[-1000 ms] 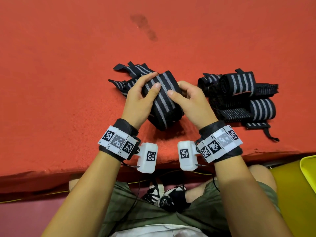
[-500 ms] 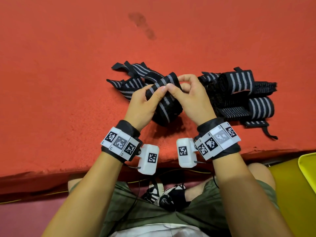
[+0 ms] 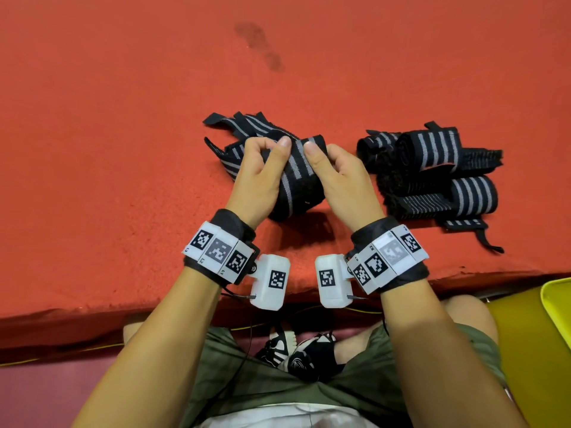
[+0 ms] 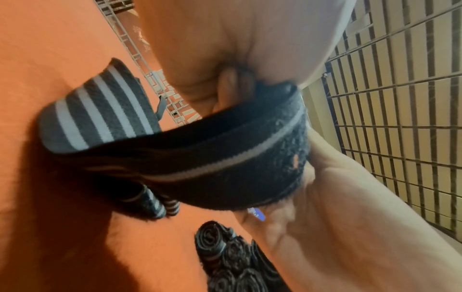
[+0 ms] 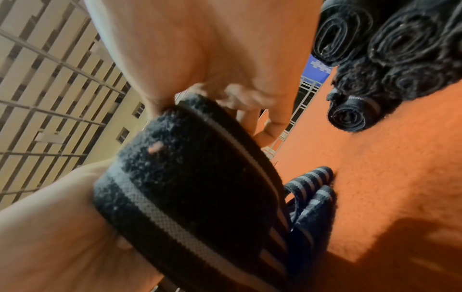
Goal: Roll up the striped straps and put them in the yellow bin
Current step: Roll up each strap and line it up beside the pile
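Both hands, left hand (image 3: 262,174) and right hand (image 3: 338,177), are pinching a striped strap (image 3: 295,180) over the red counter (image 3: 123,149). The grip is clenching its top edge (soft, light, likely springy webbing).

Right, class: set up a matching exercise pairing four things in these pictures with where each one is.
Things:
1. strap
2. rolled straps
3. bin
4. stain

Places:
A. far part of the red cloth
B. lower right corner, off the cloth
C. held in both hands
D. piled on the cloth, right of the hands

Pairs: 1-C, 2-D, 3-B, 4-A
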### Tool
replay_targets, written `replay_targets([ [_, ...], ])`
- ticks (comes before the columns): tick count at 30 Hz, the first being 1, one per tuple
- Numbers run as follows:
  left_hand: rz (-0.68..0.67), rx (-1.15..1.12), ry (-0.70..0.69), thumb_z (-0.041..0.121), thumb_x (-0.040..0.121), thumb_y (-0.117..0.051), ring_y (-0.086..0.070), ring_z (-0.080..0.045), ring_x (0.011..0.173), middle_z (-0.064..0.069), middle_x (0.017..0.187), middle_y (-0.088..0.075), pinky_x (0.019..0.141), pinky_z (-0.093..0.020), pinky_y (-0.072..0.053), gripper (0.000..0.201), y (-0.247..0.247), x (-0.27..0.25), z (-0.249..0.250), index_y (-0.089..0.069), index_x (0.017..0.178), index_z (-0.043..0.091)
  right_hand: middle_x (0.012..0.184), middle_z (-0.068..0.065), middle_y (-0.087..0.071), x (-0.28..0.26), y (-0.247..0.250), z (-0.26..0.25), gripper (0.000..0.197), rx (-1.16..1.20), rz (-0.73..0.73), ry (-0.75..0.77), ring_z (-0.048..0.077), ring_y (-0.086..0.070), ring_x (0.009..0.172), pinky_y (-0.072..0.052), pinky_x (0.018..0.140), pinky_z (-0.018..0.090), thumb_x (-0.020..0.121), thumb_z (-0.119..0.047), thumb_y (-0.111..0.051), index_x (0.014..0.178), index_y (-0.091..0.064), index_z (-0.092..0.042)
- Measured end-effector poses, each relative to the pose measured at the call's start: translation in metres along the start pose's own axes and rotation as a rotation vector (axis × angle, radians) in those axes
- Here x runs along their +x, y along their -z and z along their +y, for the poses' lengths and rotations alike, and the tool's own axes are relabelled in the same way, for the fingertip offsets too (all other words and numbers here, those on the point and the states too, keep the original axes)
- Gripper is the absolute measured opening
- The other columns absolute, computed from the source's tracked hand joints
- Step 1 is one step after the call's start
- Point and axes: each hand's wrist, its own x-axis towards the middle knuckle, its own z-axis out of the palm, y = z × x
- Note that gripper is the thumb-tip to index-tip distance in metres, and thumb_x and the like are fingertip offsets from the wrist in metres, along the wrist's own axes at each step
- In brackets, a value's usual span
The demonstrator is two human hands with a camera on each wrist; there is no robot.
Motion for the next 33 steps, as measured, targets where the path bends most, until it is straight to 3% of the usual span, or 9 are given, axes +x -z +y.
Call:
replay_targets([
  [4, 0.009, 0.005, 0.007, 0.048, 0.096, -0.049, -0.052, -0.014, 0.087, -0.001, 0.094, -0.055, 0.084, -0.04, -0.046, 0.022, 0.002, 0.005, 0.003, -0.049, 0.094, 0.026, 0.091, 0.0, -0.065, -0.001, 0.004, -0.001, 0.037, 0.128, -0.087, -0.025, 0.01, -0.061, 0.086, -0.053, 0.083, 0.043, 0.101, -0.036, -0.062, 0.103, -0.063, 0.001],
  [8, -0.041, 0.001, 0.025, 0.041, 0.098, -0.056, -0.053, -0.007, 0.075, 0.008, 0.081, -0.056, 0.075, -0.032, -0.044, 0.022, 0.003, 0.003, 0.003, -0.053, 0.085, 0.023, 0.069, -0.014, -0.05, 0.001, 0.007, -0.003, 0.037, 0.056, -0.069, -0.014, 0.003, -0.046, 0.066, -0.041, 0.065, 0.027, 0.101, -0.037, -0.063, 0.082, -0.056, -0.006],
  [13, -0.121, 0.006, -0.049, 0.02, 0.088, -0.068, -0.063, -0.012, 0.11, -0.002, 0.119, -0.068, 0.102, -0.034, -0.051, 0.037, 0.006, -0.004, 0.004, -0.061, 0.124, 0.015, 0.081, 0.02, -0.063, 0.002, 0.004, -0.002, 0.056, 0.056, -0.008, -0.025, 0.013, -0.055, 0.075, -0.051, 0.071, 0.048, 0.096, -0.051, -0.06, 0.094, -0.062, 0.005],
  [17, -0.121, 0.018, -0.002, 0.016, 0.087, -0.078, -0.069, -0.02, 0.113, -0.006, 0.117, -0.074, 0.105, -0.041, -0.053, 0.039, 0.01, -0.003, 0.008, -0.068, 0.123, 0.008, 0.074, 0.004, -0.063, -0.002, 0.003, 0.003, 0.046, 0.151, 0.054, -0.056, 0.012, -0.056, 0.072, -0.049, 0.067, 0.041, 0.096, -0.044, -0.068, 0.083, -0.069, 0.0],
  [20, -0.185, 0.027, 0.055, 0.015, 0.083, -0.082, -0.069, -0.029, 0.113, -0.011, 0.115, -0.075, 0.104, -0.051, -0.053, 0.043, 0.014, -0.005, 0.006, -0.07, 0.124, 0.01, 0.061, 0.003, -0.042, -0.001, 0.003, 0.001, 0.059, 0.178, 0.126, -0.062, 0.015, -0.039, 0.06, -0.034, 0.057, 0.034, 0.09, -0.042, -0.076, 0.063, -0.048, 0.001],
  [23, -0.216, 0.083, 0.051, 0.016, 0.079, -0.086, -0.069, -0.023, 0.115, -0.006, 0.118, -0.074, 0.104, -0.046, -0.053, 0.056, 0.014, -0.008, 0.005, -0.066, 0.131, 0.011, 0.06, 0.003, -0.032, 0.002, 0.005, -0.001, 0.061, 0.144, 0.118, -0.058, 0.018, -0.031, 0.059, -0.027, 0.054, 0.036, 0.087, -0.043, -0.079, 0.06, -0.039, -0.005],
  [27, -0.164, 0.146, 0.005, 0.02, 0.079, -0.086, -0.069, -0.011, 0.109, 0.002, 0.115, -0.074, 0.104, -0.041, -0.053, 0.056, 0.014, -0.006, 0.002, -0.066, 0.13, 0.012, 0.062, 0.001, -0.05, 0.004, 0.005, 0.003, 0.048, 0.115, 0.087, -0.089, 0.018, -0.047, 0.059, -0.039, 0.057, 0.037, 0.086, -0.046, -0.079, 0.072, -0.051, -0.009],
  [30, -0.186, 0.181, 0.005, 0.021, 0.082, -0.082, -0.071, -0.012, 0.098, 0.001, 0.104, -0.077, 0.099, -0.043, -0.056, 0.037, 0.016, -0.003, 0.004, -0.073, 0.117, 0.013, 0.085, -0.002, -0.077, 0.006, 0.006, 0.004, 0.029, 0.104, 0.057, -0.109, 0.011, -0.073, 0.079, -0.057, 0.073, 0.03, 0.093, -0.039, -0.075, 0.102, -0.063, -0.014],
  [33, -0.195, 0.161, 0.003, 0.027, 0.089, -0.073, -0.07, -0.02, 0.085, -0.01, 0.09, -0.075, 0.088, -0.047, -0.055, 0.023, 0.015, -0.002, 0.009, -0.075, 0.098, 0.005, 0.098, -0.007, -0.076, 0.008, 0.008, 0.0, 0.029, 0.056, 0.033, -0.044, 0.002, -0.07, 0.094, -0.053, 0.084, 0.022, 0.099, -0.038, -0.065, 0.119, -0.067, -0.017],
])
